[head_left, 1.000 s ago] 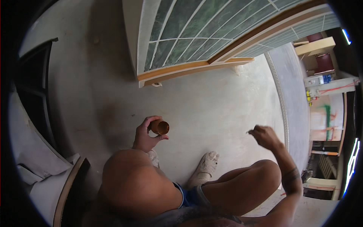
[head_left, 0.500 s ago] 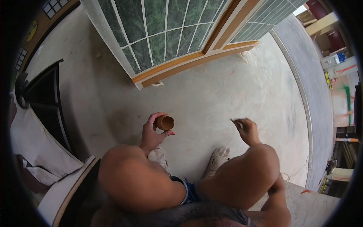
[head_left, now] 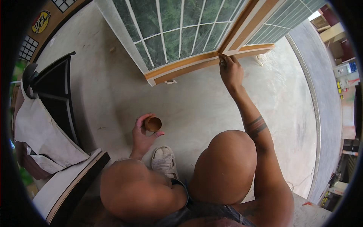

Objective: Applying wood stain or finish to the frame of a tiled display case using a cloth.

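Note:
My left hand [head_left: 142,133] curls around a small brown cup [head_left: 153,124], its round mouth facing up toward me. The inside of the cup is brown. My right arm reaches forward, and my right hand [head_left: 231,72] pinches a slim brush-like tool [head_left: 219,54]; most of it is hidden by the fingers. Its tip is at the inner corner of an orange-brown frame [head_left: 194,61], where the upright meets the bottom rail. Pale strips run along this frame. Above the rail stands a dark green marbled panel [head_left: 170,32] crossed by white lines.
A second green panel section [head_left: 281,22] continues to the right. Below the frame are small pale supports on the grey floor [head_left: 193,102]. At left are a black-framed piece [head_left: 55,90] draped with a whitish sheet [head_left: 49,132] and a board edge. A metal strip [head_left: 312,90] borders the floor at right.
My right hand has moved forward from above my right knee to the frame corner. The left hand with the cup has shifted slightly left in view. My right knee has swung inward.

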`<move>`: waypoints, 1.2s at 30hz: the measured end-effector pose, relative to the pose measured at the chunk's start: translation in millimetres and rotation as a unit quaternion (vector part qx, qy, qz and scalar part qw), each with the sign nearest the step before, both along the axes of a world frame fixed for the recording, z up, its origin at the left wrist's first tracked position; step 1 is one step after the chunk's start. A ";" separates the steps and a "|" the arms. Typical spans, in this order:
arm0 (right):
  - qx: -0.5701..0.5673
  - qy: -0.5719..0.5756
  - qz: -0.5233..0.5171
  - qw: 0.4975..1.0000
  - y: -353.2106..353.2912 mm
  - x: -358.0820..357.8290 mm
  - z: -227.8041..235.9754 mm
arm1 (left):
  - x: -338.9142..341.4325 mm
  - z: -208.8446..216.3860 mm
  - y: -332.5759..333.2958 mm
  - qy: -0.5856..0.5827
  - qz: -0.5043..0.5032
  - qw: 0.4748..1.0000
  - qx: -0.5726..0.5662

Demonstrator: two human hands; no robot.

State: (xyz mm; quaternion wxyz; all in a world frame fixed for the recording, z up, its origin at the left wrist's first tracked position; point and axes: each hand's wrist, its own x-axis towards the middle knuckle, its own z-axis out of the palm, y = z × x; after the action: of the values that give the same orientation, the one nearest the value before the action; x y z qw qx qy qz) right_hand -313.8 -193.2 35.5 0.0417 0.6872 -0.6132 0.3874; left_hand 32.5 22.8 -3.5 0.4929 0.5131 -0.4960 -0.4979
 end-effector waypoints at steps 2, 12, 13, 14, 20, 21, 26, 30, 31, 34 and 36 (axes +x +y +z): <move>0.002 0.032 -0.024 0.999 -9.4 -2.8 -8.0 | 3.4 -0.4 2.2 0.011 0.021 1.000 0.010; 0.038 0.052 -0.063 0.996 -21.0 11.8 -28.8 | 15.8 0.4 8.1 -0.037 0.012 0.998 0.042; 0.042 0.027 -0.062 0.997 -21.4 12.6 -28.9 | 16.1 -2.2 7.1 -0.031 0.005 0.999 0.034; 0.043 0.028 -0.060 0.997 -22.3 13.8 -28.9 | 16.2 -3.6 6.9 -0.030 0.007 0.999 0.035; 0.038 -0.054 -0.024 0.998 -18.9 27.5 -31.4 | 13.7 -8.7 7.9 -0.016 0.002 0.999 0.034; 0.034 -0.067 -0.008 0.997 -15.9 36.7 -33.2 | 14.7 -8.9 9.4 -0.006 0.003 0.999 0.044; 0.048 -0.047 0.030 0.997 8.2 91.9 -25.6 | 19.2 -4.2 10.9 -0.027 0.006 0.999 0.042; 0.084 -0.089 0.109 0.986 31.2 138.9 -19.1 | 20.9 1.8 9.2 -0.028 0.017 0.998 0.061; 0.079 -0.102 0.145 0.981 35.0 153.7 -25.6 | 21.9 1.4 10.7 -0.022 0.019 0.997 0.066; 0.115 -0.094 0.264 0.953 49.6 202.4 -39.3 | 31.5 -5.9 19.1 -0.008 0.036 0.995 0.094; 0.145 -0.074 0.378 0.912 50.0 212.9 -45.9 | 28.0 -32.8 16.7 0.009 0.015 0.997 0.080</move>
State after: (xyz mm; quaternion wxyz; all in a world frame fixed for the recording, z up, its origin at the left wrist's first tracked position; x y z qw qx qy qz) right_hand -100.9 -143.2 -10.5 -0.2531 0.8353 -0.3585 0.3310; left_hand 60.5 39.5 -36.3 0.4620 0.5541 -0.4419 -0.5331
